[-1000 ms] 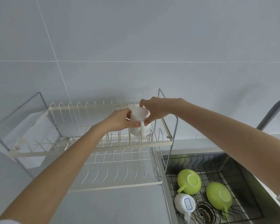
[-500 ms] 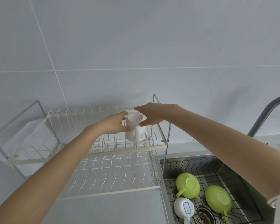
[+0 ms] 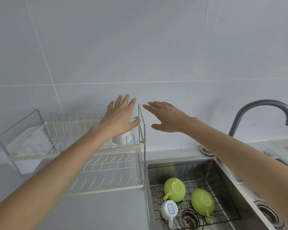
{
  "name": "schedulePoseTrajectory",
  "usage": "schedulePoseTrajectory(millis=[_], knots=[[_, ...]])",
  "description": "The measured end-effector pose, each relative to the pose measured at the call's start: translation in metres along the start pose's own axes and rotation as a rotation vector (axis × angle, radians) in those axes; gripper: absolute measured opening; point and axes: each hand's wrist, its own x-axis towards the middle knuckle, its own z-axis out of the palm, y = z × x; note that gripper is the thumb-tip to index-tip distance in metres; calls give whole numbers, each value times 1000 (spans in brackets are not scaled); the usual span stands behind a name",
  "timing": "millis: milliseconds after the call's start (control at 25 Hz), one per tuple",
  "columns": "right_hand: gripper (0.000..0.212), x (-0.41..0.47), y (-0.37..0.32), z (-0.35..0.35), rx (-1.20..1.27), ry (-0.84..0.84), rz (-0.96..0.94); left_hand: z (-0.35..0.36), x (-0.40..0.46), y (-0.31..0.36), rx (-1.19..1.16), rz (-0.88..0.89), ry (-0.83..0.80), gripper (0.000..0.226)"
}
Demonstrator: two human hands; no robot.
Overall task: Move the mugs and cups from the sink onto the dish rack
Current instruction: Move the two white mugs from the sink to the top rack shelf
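A white mug (image 3: 123, 138) rests on the upper tier of the cream two-tier dish rack (image 3: 76, 151), near its right end, partly hidden by my left wrist. My left hand (image 3: 121, 115) hovers above it, fingers spread and empty. My right hand (image 3: 163, 117) is to the right of the rack's metal frame, also open and empty. In the steel sink (image 3: 223, 176), on a wire grid, two green mugs (image 3: 174, 189) (image 3: 202, 201) and a white mug with a blue label (image 3: 169, 210) lie upside down.
A dark curved faucet (image 3: 263, 112) rises behind the sink's right side. A drain strainer (image 3: 189, 220) sits at the sink's front. Grey countertop (image 3: 98, 211) lies below the rack. A second basin's drain (image 3: 268, 214) shows at the far right.
Both hands let go of the white mug, which now sits on the rack's upper tier. They have lifted away with fingers spread, and the view has swung right.
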Motion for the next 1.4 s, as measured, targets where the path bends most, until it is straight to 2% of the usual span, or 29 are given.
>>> schedulePoseTrajectory(millis=[320, 720, 960, 1400], knots=[[75, -65, 53, 29, 6, -81, 152, 19, -11, 76, 2, -1, -34, 69], [75, -121, 89, 113, 179, -188, 180, 105, -31, 136, -92, -3, -142, 68], [76, -142, 96, 166, 338, -257, 187, 166, -42, 150, -182, -62, -284, 68], [73, -144, 87, 270, 554, -545, 236, 273, -63, 154, -253, -135, -636, 74]])
